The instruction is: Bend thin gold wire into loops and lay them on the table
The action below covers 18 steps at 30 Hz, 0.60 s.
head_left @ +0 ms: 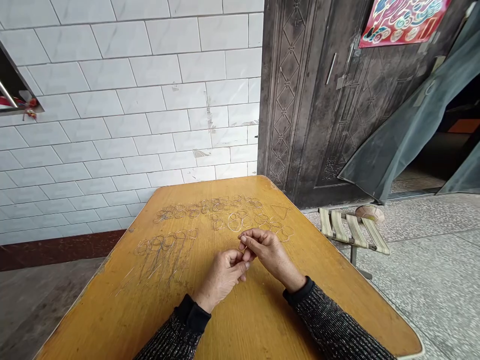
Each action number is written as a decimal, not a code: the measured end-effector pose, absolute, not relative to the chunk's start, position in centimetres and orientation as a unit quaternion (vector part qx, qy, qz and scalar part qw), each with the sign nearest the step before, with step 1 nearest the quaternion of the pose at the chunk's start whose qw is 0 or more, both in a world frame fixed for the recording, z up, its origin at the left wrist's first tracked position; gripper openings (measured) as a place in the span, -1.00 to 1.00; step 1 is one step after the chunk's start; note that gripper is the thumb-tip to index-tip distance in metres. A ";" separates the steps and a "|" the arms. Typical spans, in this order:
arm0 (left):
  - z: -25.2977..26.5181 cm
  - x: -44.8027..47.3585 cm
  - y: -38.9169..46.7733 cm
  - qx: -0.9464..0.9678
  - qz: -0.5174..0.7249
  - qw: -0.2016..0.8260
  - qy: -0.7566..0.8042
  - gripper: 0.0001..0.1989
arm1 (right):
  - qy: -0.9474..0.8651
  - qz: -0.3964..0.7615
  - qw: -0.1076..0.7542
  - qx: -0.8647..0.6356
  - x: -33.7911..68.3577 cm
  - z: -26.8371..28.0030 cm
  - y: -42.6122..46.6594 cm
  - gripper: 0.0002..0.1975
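My left hand (222,278) and my right hand (269,254) meet above the middle of the wooden table (240,320). Both are closed in a pinch, fingertips nearly touching, on what looks like a thin wire; most of it is hidden by the fingers. A pale wire loop (228,223) shows just beyond my right fingertips; I cannot tell whether it is held or lies on the table. Past my hands, bent wire flower shapes (194,210) lie in rows. To the left is a group of looped wires with long straight stems (161,245).
A white tiled wall (150,110) stands behind the table, with a dark carved metal door (288,100) at the right. A strapped folding stool (352,229) is on the floor right of the table, near a grey-green door curtain (405,135).
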<state>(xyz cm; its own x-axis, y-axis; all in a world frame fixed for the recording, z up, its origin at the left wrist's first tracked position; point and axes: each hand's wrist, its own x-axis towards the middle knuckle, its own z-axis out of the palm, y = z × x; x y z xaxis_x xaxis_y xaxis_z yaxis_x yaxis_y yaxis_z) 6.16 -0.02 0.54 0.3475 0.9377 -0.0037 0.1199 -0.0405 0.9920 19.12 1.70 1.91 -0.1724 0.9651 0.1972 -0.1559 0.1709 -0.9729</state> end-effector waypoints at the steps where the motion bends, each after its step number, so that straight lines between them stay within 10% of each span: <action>1: 0.5 6.2 0.0 0.614 0.374 0.547 0.429 -0.75 | -0.552 0.530 0.528 -0.368 19.1 2.0 1.7 -0.72; 18: 1.6 3.9 -0.3 0.573 0.437 0.500 0.480 -0.83 | -0.568 0.480 0.531 -0.406 19.4 1.3 2.1 -0.69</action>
